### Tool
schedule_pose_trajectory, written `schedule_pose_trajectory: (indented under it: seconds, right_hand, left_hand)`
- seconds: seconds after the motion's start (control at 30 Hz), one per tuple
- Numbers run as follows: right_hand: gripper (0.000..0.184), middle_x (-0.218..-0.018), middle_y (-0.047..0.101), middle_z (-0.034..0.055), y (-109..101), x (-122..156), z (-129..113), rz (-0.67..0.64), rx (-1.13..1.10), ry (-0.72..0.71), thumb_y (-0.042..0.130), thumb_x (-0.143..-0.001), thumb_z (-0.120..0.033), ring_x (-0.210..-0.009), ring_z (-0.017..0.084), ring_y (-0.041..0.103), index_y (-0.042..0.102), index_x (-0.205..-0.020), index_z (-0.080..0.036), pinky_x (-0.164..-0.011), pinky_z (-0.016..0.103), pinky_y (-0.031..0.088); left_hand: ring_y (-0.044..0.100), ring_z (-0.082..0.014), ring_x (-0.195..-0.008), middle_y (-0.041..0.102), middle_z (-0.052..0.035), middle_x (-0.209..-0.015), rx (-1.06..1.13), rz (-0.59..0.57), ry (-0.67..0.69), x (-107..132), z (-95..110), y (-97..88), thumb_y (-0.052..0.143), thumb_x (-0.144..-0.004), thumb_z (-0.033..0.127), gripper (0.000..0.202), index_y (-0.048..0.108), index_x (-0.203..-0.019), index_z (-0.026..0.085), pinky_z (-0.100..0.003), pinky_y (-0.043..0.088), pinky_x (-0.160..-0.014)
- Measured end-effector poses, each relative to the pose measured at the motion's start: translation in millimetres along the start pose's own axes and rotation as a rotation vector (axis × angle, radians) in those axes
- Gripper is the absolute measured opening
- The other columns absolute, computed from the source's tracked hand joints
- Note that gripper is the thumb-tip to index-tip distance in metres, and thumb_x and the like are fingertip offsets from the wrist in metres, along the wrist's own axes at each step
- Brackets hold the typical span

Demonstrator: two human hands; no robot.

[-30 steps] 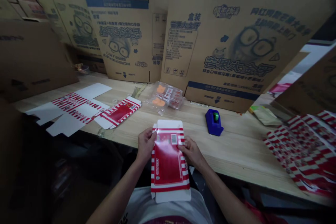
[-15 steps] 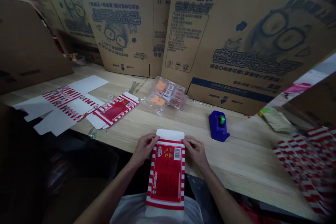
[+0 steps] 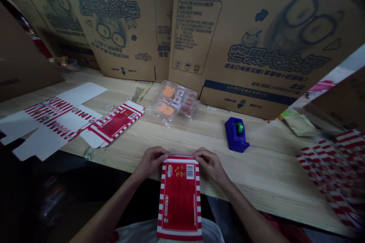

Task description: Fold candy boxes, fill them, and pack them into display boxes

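Pinching from both sides, the left hand (image 3: 150,161) and right hand (image 3: 209,165) are closed on the upper corners of a flattened red-and-white carton (image 3: 179,197), fingers curled at its top edge. That edge sits over the front of the wooden table (image 3: 270,176), while the lower end reaches down toward the white shirt (image 3: 211,231).

From here I'd judge the carton light and fairly stiff, but thin enough to crease under a hard squeeze. Its glossy coated card looks a little slippery, so I'd take it by the long edges or corners, keeping clear of the flat printed face.

Farther out, a folded carton (image 3: 114,124) lies on the table with a flat white-backed carton blank (image 3: 54,121) just beside it. Ahead sits a clear plastic bag (image 3: 173,102) of small orange and white printed pieces, its film crinkled. To the right stands a chunky blue tape dispenser (image 3: 236,134) with a green centre, and beyond it a loose pile of striped sheets (image 3: 327,174). Tall sheets of brown corrugated cardboard (image 3: 251,26), printed with a cartoon face in round glasses, lean along the back.
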State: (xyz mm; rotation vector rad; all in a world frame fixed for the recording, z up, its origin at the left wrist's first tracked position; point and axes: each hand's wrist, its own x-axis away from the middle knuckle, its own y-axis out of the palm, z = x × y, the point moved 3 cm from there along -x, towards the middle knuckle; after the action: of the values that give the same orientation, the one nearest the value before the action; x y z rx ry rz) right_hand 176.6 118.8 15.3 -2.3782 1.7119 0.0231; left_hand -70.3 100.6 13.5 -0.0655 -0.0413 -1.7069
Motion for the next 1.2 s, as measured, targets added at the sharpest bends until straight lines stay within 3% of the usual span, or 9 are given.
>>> schedule_pose_trajectory:
  seconds: [0.17,0.3,0.43,0.63,0.83,1.0,1.07,1.13,1.2]
  right_hand:
    - [0.028,-0.097,0.07,0.0102,2.0,2.5,-8.8,-0.082,-0.012,0.0,0.063,-0.085,-0.045,-0.091,0.021,0.065,0.072,-0.082,-0.018,-0.079,0.032,0.05]
    - [0.026,-0.078,0.069,0.0065,3.0,-2.0,-14.7,-0.147,0.094,0.107,0.067,-0.08,-0.04,-0.071,0.017,0.062,0.067,-0.072,-0.016,-0.065,0.027,0.048]
    - [0.018,-0.075,0.067,0.0023,0.3,-9.7,-20.5,-0.185,0.149,0.171,0.073,-0.07,-0.027,-0.066,0.014,0.059,0.066,-0.083,-0.017,-0.058,0.023,0.044]
    - [0.012,-0.06,0.059,-0.0021,-6.8,-16.8,-27.0,-0.203,0.072,0.222,0.071,-0.067,-0.025,-0.054,0.011,0.05,0.063,-0.068,-0.016,-0.051,0.022,0.036]
    - [0.019,-0.079,0.066,0.0039,-10.1,7.3,-17.0,-0.12,-0.069,0.188,0.071,-0.075,-0.035,-0.072,0.016,0.06,0.067,-0.076,-0.016,-0.067,0.027,0.047]
    - [0.016,-0.088,0.065,0.0049,8.1,36.4,-8.2,0.066,-0.021,0.056,0.07,-0.078,-0.034,-0.082,0.017,0.063,0.066,-0.076,-0.019,-0.07,0.027,0.05]
    - [0.013,-0.091,0.067,0.0044,13.5,42.3,-5.5,0.084,-0.041,0.052,0.068,-0.079,-0.032,-0.084,0.018,0.064,0.068,-0.085,-0.021,-0.073,0.028,0.051]
    - [0.024,-0.101,0.068,0.0053,2.2,41.8,-3.0,0.132,-0.058,0.048,0.071,-0.076,-0.032,-0.09,0.02,0.065,0.069,-0.098,-0.023,-0.076,0.03,0.053]
    - [0.035,-0.108,0.067,0.0067,-33.3,37.3,-0.6,0.316,-0.025,0.034,0.072,-0.072,-0.034,-0.095,0.022,0.064,0.068,-0.105,-0.023,-0.076,0.031,0.053]
  left_hand:
    - [0.061,-0.0178,-0.072,0.067,-0.0065,-0.076,-0.181,-0.056,0.109,6.0,9.0,-0.2,0.065,-0.08,0.037,0.023,0.073,-0.073,0.017,-0.027,0.047,-0.065]
    - [0.062,-0.0169,-0.069,0.067,-0.0061,-0.074,-0.221,-0.091,0.071,3.4,10.9,-0.3,0.068,-0.073,0.033,0.02,0.073,-0.075,0.014,-0.026,0.048,-0.063]
    - [0.058,-0.0145,-0.06,0.067,-0.0049,-0.069,-0.232,-0.116,-0.007,-2.3,18.8,2.9,0.07,-0.065,0.03,0.026,0.073,-0.083,0.011,-0.024,0.044,-0.056]
    - [0.055,-0.0134,-0.056,0.064,-0.0033,-0.059,-0.122,-0.217,-0.061,-10.1,33.7,13.6,0.07,-0.065,0.031,0.02,0.07,-0.068,0.011,-0.022,0.04,-0.053]
    - [0.06,-0.0164,-0.067,0.068,-0.0056,-0.072,-0.104,-0.162,-0.014,5.3,16.7,15.0,0.071,-0.072,0.034,0.022,0.068,-0.077,0.012,-0.024,0.046,-0.06]
    - [0.061,-0.017,-0.072,0.066,-0.0049,-0.076,-0.048,-0.048,0.023,22.7,2.5,20.5,0.071,-0.075,0.035,0.021,0.067,-0.072,0.014,-0.024,0.049,-0.064]
    - [0.061,-0.0162,-0.07,0.066,-0.0028,-0.075,0.046,-0.015,-0.03,27.0,-3.4,22.6,0.071,-0.076,0.036,0.021,0.066,-0.074,0.016,-0.023,0.049,-0.063]
    - [0.063,-0.0165,-0.071,0.067,-0.0015,-0.081,0.181,0.01,-0.142,28.9,-11.4,24.4,0.072,-0.076,0.038,0.022,0.066,-0.083,0.019,-0.023,0.051,-0.061]
    - [0.066,-0.0179,-0.073,0.07,-0.0018,-0.089,0.286,0.052,-0.233,29.2,-18.6,26.4,0.075,-0.073,0.04,0.028,0.066,-0.091,0.02,-0.024,0.054,-0.061]
